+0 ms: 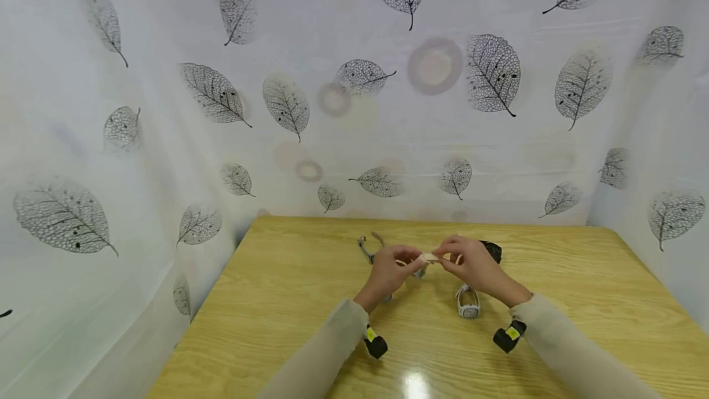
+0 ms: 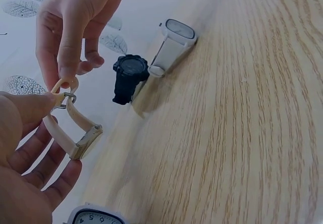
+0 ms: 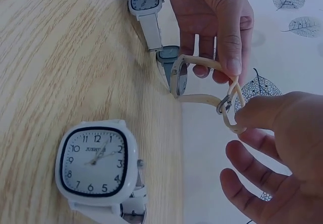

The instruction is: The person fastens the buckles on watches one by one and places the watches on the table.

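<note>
A cream wristwatch [image 1: 429,257] is held up above the table between both hands, its strap joined in a loop at a metal buckle [image 3: 223,104]. My left hand [image 1: 388,271] pinches the strap beside the buckle between thumb and fingers. On the other side, my right hand [image 1: 471,263] pinches the strap's looped end [image 2: 68,84]. The watch case [image 2: 88,141] hangs at the far end of the loop from the buckle, near the left fingers in the left wrist view. In the right wrist view the case [image 3: 179,77] is seen edge-on.
A white square-faced watch [image 1: 469,311] stands on the wooden table [image 1: 277,300] below the right hand. Behind that hand is a black watch [image 2: 130,75]. Another white watch [image 3: 144,2] and a grey-blue one [image 3: 168,55] lie on the left side. A leaf-patterned curtain [image 1: 332,140] surrounds the table.
</note>
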